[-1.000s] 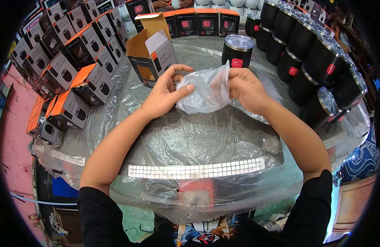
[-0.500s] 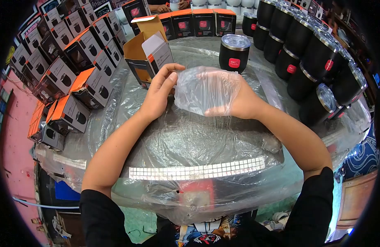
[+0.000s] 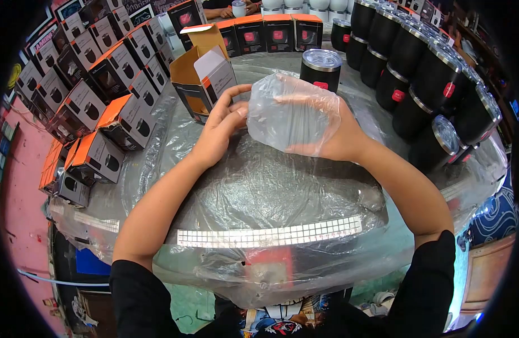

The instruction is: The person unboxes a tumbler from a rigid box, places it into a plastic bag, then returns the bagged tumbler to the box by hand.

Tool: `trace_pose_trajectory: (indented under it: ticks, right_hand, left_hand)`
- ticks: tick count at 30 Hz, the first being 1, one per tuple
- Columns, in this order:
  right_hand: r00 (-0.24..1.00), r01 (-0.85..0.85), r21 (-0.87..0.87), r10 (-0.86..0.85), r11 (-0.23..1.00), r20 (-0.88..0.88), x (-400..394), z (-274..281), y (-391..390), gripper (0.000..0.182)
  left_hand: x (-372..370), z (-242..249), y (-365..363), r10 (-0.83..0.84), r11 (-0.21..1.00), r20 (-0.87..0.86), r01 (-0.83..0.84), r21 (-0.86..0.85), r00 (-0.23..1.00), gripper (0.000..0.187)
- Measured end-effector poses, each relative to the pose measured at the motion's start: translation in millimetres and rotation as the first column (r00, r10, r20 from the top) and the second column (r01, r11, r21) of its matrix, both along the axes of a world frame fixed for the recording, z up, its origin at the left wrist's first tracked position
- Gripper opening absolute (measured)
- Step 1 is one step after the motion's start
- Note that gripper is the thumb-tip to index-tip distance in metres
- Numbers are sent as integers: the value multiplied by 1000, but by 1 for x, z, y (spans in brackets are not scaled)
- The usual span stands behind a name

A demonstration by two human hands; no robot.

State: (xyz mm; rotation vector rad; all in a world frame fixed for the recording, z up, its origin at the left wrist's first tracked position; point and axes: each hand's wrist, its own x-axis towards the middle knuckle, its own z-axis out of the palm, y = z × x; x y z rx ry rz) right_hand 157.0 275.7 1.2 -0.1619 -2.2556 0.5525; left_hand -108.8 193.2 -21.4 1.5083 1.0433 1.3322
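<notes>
A clear plastic bag (image 3: 293,115) hangs over my right hand (image 3: 338,132). That hand is inside it, thumb and fingers stretched apart, spreading the film. My left hand (image 3: 223,124) is at the bag's left edge, fingers bent and thumb apart; whether its fingertips touch the film is hard to tell. Behind the bag stands a black tumbler (image 3: 320,70) with a clear lid and a red label, its lower part covered by the bag and hand. An open cardboard box (image 3: 197,79), flaps up, stands just beyond my left hand.
Stacked boxes (image 3: 96,73) fill the left side. More boxes (image 3: 265,34) line the back. Several black tumblers (image 3: 417,73) are stacked at right, one tilted (image 3: 437,143). A white gridded strip (image 3: 271,232) lies near the front edge. Another person's hands (image 3: 237,10) hold a cup at the far side.
The bag has opened out wider and shifted slightly right and up with my right hand. It now covers more of the tumbler's label. My left thumb has moved slightly toward the bag.
</notes>
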Motion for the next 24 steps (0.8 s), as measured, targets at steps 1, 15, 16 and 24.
trace_pose_trajectory:
  ticks: [1,15,16,24]
  right_hand:
    - [1000,-15,-12,15,1000,-15,0,0,1,82]
    - [999,-10,-167,16,986,37,5,-4,10,46]
    - [1000,2,-24,-2,1000,18,4,-1,6,50]
    - [980,128,-65,-116,990,161,3,18,-8,71]
  left_hand:
    - [2,2,0,-34,999,126,37,-21,991,53]
    - [-3,-7,6,81,997,92,-80,-13,992,47]
    - [-2,-7,6,125,992,83,-122,-40,989,45]
    - [10,-3,-2,96,976,-204,-53,210,974,82]
